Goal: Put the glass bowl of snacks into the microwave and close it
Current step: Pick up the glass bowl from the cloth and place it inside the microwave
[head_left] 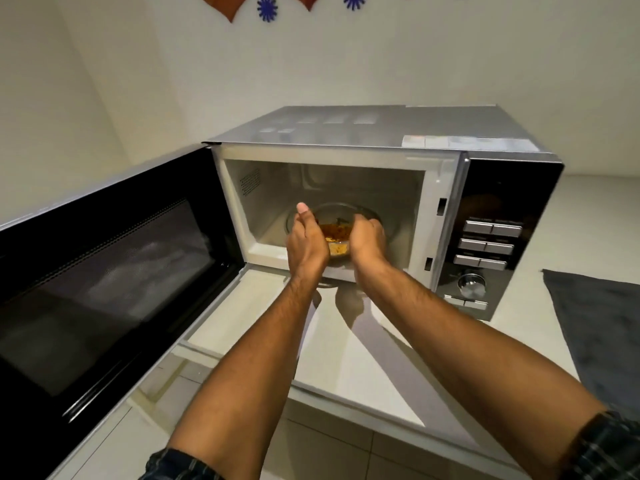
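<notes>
A silver microwave [363, 133] stands on a white counter with its black door [104, 278] swung wide open to the left. Both my arms reach into its white cavity. A clear glass bowl of orange-yellow snacks [337, 233] is inside the cavity near the front opening. My left hand [306, 240] cups the bowl's left side with the thumb raised. My right hand [369, 237] wraps around the bowl's right side. The bowl's base is hidden by my hands, so I cannot tell whether it rests on the turntable.
The control panel [488, 244] with buttons and a silver knob [471, 284] is on the microwave's right. A dark grey cloth [599, 327] lies on the white counter [349, 362] at right. Paper decorations hang on the wall above. Tiled floor shows below the counter edge.
</notes>
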`<move>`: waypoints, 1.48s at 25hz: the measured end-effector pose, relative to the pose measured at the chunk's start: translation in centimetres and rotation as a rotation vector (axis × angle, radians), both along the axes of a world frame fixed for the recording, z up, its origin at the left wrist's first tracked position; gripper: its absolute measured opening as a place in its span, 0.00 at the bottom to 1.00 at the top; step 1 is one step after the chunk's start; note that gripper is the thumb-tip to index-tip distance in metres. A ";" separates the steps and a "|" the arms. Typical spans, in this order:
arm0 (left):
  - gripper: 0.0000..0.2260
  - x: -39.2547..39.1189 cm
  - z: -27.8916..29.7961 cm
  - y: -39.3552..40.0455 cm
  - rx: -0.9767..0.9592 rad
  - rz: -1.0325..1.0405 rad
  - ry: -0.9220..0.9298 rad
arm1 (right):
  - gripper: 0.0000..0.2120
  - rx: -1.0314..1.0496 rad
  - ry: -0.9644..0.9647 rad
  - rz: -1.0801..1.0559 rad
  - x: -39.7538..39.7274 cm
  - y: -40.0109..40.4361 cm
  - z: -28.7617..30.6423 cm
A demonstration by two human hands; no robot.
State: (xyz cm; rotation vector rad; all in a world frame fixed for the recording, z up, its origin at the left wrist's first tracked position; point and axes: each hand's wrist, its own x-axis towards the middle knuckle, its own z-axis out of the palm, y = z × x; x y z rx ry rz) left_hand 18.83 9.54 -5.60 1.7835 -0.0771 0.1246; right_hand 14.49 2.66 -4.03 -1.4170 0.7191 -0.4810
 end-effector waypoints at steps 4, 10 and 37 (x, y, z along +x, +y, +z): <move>0.35 4.2 1.1 -2.1 -0.117 -0.098 0.162 | 0.14 -0.034 0.061 -0.058 4.9 -2.9 0.9; 0.36 9.2 0.1 -4.1 -0.234 -0.221 0.262 | 0.22 -0.197 0.099 -0.068 10.0 -4.9 -0.6; 0.15 0.2 4.5 6.1 0.549 0.031 -0.884 | 0.11 -0.297 -0.158 -0.076 -2.2 5.9 -2.9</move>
